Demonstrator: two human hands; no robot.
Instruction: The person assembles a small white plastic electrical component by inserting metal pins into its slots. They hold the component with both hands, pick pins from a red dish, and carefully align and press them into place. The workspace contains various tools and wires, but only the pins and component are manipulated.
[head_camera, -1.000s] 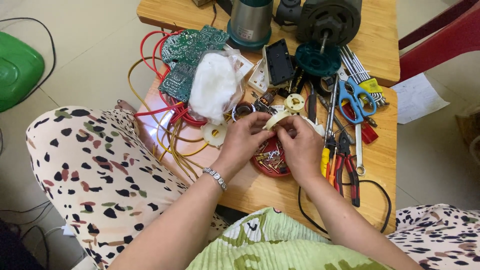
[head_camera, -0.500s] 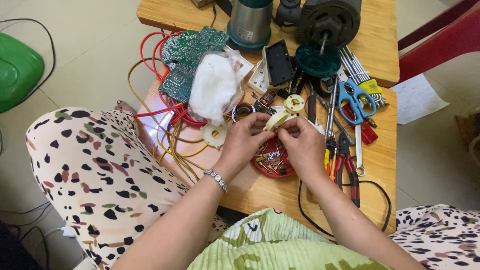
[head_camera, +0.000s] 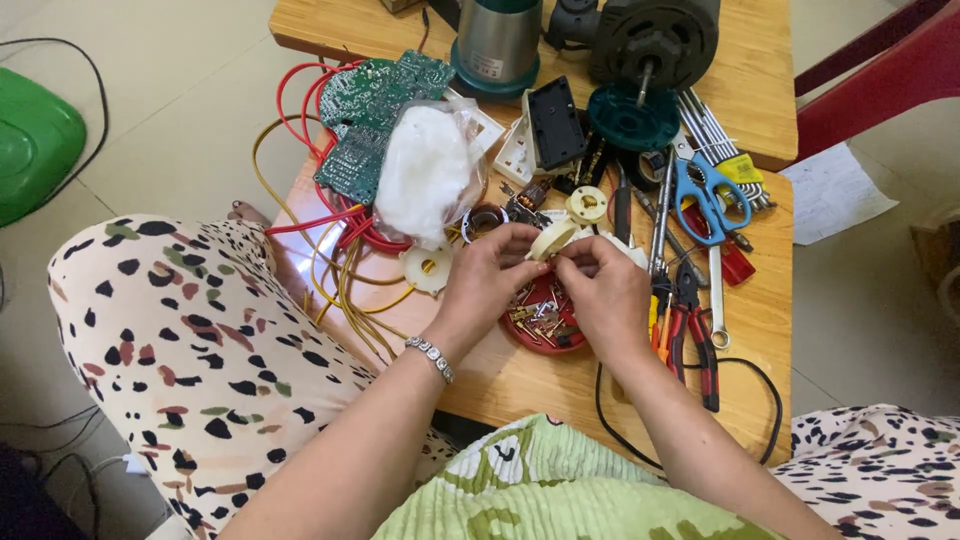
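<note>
Cream plastic ring (head_camera: 553, 240) sits pinched between my left hand (head_camera: 487, 280) and right hand (head_camera: 603, 290), fingers of both closed on it, just above the red dish (head_camera: 545, 335) of small parts beneath my palms.

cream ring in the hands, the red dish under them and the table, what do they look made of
Cream ring, held by left hand and right hand: likely plastic, smooth, matte, moulded look. Red dish: probably plastic, glossy rim. Table: wood or wood laminate, light grain pattern, slight sheen.
</note>
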